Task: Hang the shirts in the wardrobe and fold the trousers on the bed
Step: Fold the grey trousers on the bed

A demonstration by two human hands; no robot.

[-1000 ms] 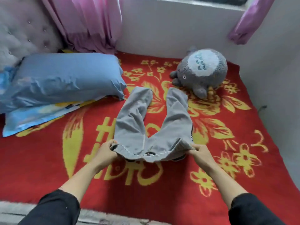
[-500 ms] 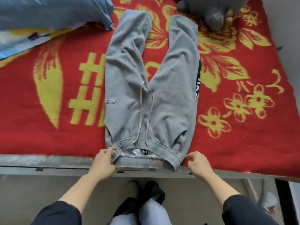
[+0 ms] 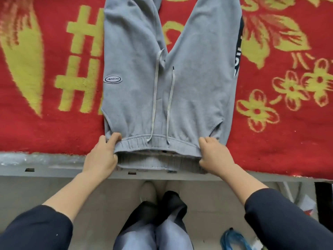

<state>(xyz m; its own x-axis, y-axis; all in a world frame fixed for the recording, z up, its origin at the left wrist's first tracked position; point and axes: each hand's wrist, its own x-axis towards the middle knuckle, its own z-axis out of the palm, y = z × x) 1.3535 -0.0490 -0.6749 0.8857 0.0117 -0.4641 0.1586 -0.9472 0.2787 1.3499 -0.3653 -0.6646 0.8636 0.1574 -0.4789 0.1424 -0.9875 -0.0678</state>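
Note:
Grey jogging trousers (image 3: 189,83) lie flat on the red and yellow blanket (image 3: 281,141), legs spread away from me and running out of the top of the view. Two drawstrings trail up from the elastic waistband, which hangs a little over the bed's front edge. My left hand (image 3: 101,157) pinches the waistband's left corner. My right hand (image 3: 214,156) grips its right corner. An oval logo patch sits on the left leg, and a black printed stripe runs down the right one.
The bed's grey frame edge (image 3: 45,165) runs across below the blanket. Under it are the pale floor, my own legs and feet (image 3: 153,222), and some blue cord (image 3: 234,239) at the bottom right. No shirts or wardrobe are in view.
Both hands have drawn the trousers' waistband back from mid-bed to the front edge, stretching the legs out flat. My head has tilted down, so pillow and plush toy have left the view.

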